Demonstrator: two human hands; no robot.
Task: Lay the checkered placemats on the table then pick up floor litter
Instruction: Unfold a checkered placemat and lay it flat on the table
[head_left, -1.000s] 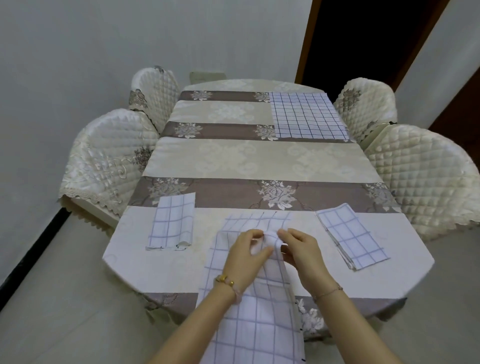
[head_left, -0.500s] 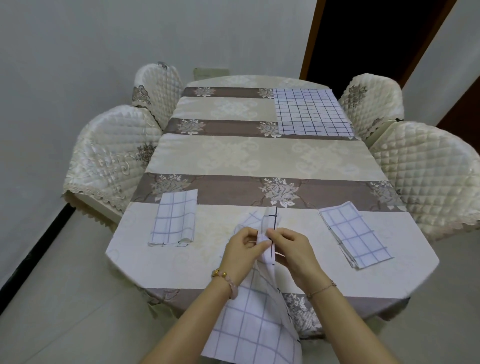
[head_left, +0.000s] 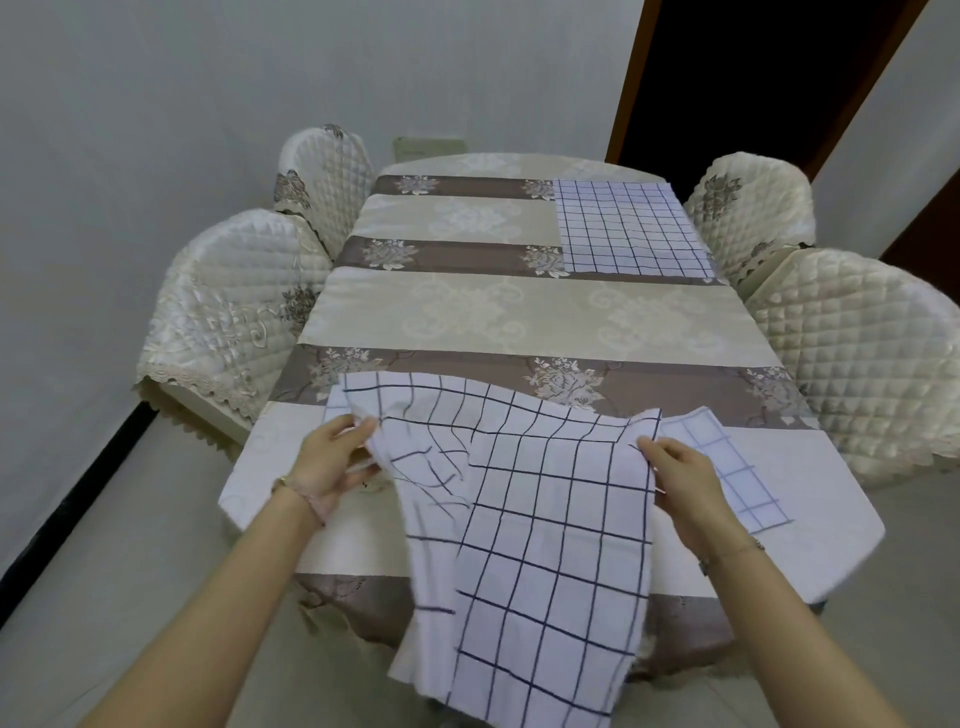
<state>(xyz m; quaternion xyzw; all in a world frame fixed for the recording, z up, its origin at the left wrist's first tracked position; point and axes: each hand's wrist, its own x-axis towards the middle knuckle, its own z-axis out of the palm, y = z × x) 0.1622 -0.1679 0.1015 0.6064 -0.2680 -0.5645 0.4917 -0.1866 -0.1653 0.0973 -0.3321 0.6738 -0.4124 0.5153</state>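
Observation:
A white placemat with a dark blue check (head_left: 524, 499) is spread wide above the near end of the table (head_left: 519, 322). Its lower part hangs over the table's front edge. My left hand (head_left: 332, 462) grips its left upper corner and my right hand (head_left: 680, 478) grips its right upper corner. One placemat (head_left: 628, 228) lies flat at the far right of the table. A folded placemat (head_left: 737, 473) lies by my right hand. Another folded one (head_left: 335, 408) is mostly hidden behind the held mat at the left.
Quilted cream chairs stand on both sides, two at the left (head_left: 228, 312) and two at the right (head_left: 862, 353). A dark doorway (head_left: 753, 78) opens behind the far right. Pale floor (head_left: 104, 571) shows at the left; no litter is visible.
My hands have moved apart, pulling the bunched placemat open from a narrow fold into a wide sheet. The view has also moved closer to the table.

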